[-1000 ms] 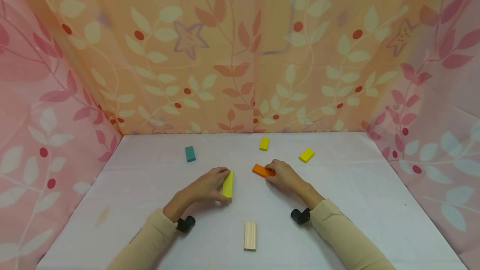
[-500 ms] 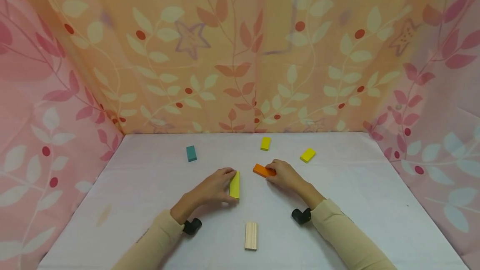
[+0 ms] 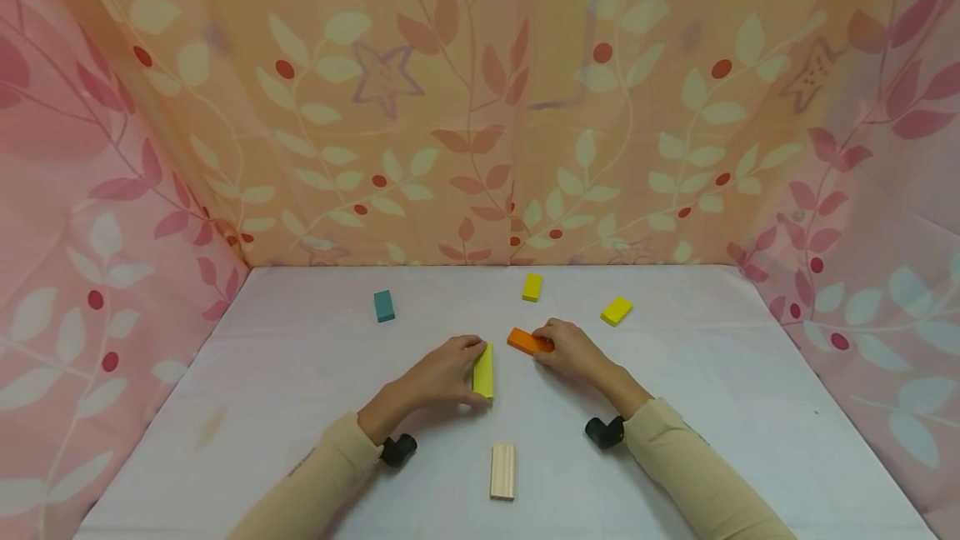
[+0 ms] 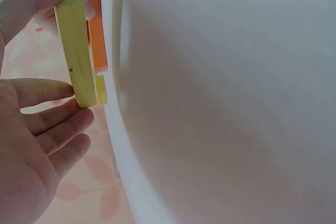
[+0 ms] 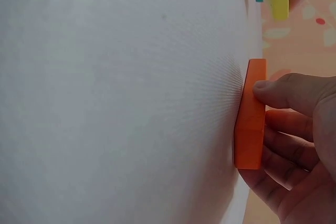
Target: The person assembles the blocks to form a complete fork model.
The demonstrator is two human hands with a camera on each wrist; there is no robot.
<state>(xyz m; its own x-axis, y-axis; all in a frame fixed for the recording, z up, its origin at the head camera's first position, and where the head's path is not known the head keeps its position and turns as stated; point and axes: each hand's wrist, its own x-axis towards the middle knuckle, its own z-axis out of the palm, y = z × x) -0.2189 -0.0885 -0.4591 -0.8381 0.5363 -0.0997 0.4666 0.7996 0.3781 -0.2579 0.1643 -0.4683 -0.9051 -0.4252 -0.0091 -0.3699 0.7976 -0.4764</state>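
The left hand point(image 3: 442, 373) pinches a long yellow block point(image 3: 483, 372) by its two ends, thumb at the near end. In the left wrist view that yellow block point(image 4: 76, 51) is between the thumb and fingers of the left hand point(image 4: 26, 129). To its right, the right hand point(image 3: 576, 350) holds an orange block point(image 3: 521, 341), its far-left part uncovered. The right wrist view shows the thumb on one face of the orange block point(image 5: 251, 124) and the fingers of the right hand point(image 5: 299, 135) behind it. A gap separates the two held blocks.
On the white table point(image 3: 300, 357) a teal block point(image 3: 384, 306) lies back left. Two small yellow blocks, one point(image 3: 532, 287) at the back and one point(image 3: 617, 311) further right, lie beyond the right hand. A plain wooden block point(image 3: 502, 471) lies near the front.
The left hand has moved right with the yellow block, closer to the orange one. The right hand still holds the orange block in nearly the same place.
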